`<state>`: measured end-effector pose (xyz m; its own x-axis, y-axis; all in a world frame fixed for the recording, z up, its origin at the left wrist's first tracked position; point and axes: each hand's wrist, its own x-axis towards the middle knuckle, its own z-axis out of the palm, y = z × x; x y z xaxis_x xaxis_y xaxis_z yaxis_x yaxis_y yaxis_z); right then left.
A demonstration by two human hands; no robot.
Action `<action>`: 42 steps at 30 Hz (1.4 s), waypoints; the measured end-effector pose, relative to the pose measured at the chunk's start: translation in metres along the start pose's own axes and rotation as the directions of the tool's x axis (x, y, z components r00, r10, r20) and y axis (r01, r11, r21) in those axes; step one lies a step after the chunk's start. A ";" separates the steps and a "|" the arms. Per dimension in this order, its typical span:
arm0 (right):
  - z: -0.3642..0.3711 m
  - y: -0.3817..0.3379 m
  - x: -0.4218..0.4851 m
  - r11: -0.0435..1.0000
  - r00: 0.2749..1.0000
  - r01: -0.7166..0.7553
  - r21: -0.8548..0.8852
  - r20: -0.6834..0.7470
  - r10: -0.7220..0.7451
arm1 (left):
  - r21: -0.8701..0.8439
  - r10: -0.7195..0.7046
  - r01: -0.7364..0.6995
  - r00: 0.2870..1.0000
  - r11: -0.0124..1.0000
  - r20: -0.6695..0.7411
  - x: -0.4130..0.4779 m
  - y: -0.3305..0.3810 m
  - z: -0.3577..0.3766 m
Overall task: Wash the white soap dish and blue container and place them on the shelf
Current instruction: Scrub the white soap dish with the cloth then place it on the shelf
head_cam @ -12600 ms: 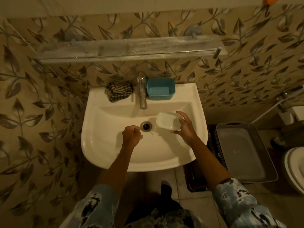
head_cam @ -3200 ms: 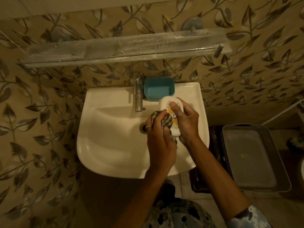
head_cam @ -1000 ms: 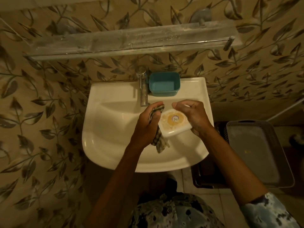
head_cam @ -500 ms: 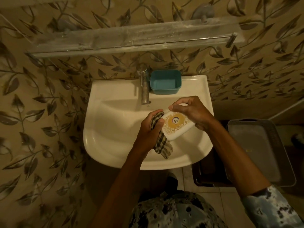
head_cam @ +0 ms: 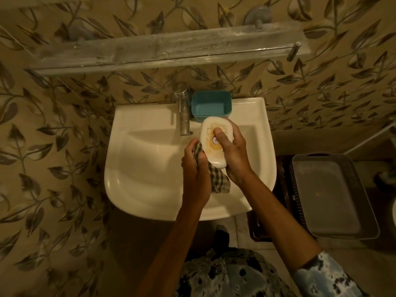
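Gripping the white soap dish [head_cam: 216, 144] along its edge, the right hand [head_cam: 233, 155] is pressing its thumb onto the stained face, holding the dish tilted over the sink [head_cam: 139, 168] basin just in front of the tap [head_cam: 184, 116]. Closed around a bunched checked cloth [head_cam: 216, 179], the left hand [head_cam: 196, 176] is touching the dish's lower edge. Behind the dish, the blue container [head_cam: 211, 106] is sitting on the sink's back ledge beside the tap, below the shelf [head_cam: 150, 52].
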<state>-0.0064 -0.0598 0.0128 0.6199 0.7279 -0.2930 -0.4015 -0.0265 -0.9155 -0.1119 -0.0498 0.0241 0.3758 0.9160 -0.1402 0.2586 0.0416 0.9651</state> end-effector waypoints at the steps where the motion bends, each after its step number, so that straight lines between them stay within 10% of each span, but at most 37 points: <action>1: -0.002 -0.001 0.000 1.000 1.000 0.002 -0.030 0.027 -0.001 | 0.034 0.015 -0.016 0.999 0.999 0.029 -0.001 -0.001 -0.002; 9: -0.022 -0.010 -0.018 0.989 0.901 -0.111 -0.099 0.410 0.142 | 0.119 0.065 -0.083 0.987 0.989 0.149 0.048 0.019 -0.028; 16: -0.015 -0.005 -0.010 0.998 0.996 -0.046 0.053 0.077 0.042 | 0.047 0.000 -0.007 0.988 0.999 0.154 -0.002 0.002 -0.013; 22: -0.026 -0.005 -0.016 0.978 0.917 -0.147 -0.148 0.351 0.191 | 0.046 -0.003 -0.001 0.997 0.999 0.080 0.004 0.010 -0.019; 26: -0.030 -0.008 -0.021 0.969 0.831 -0.153 -0.196 0.505 0.233 | 0.173 -0.075 0.011 0.926 0.985 0.369 0.041 0.021 -0.042; 30: -0.024 -0.005 -0.024 0.955 0.913 -0.139 -0.261 0.341 0.226 | 0.181 -0.198 0.121 0.837 0.976 0.510 0.052 0.021 -0.053; 37: -0.031 0.000 -0.026 0.965 0.967 -0.152 -0.214 0.171 0.191 | 0.080 -0.078 0.056 0.949 0.995 0.304 0.011 -0.003 -0.046; 42: -0.038 0.001 -0.033 0.855 0.801 -0.172 -0.489 0.437 0.410 | 0.154 -0.077 -0.008 0.842 0.988 0.534 0.012 0.000 -0.054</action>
<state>-0.0017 -0.1098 0.0108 0.0372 0.8710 -0.4898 -0.1201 -0.4827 -0.8675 -0.1557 -0.0168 0.0341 0.7721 0.5547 -0.3102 0.3896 -0.0276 0.9206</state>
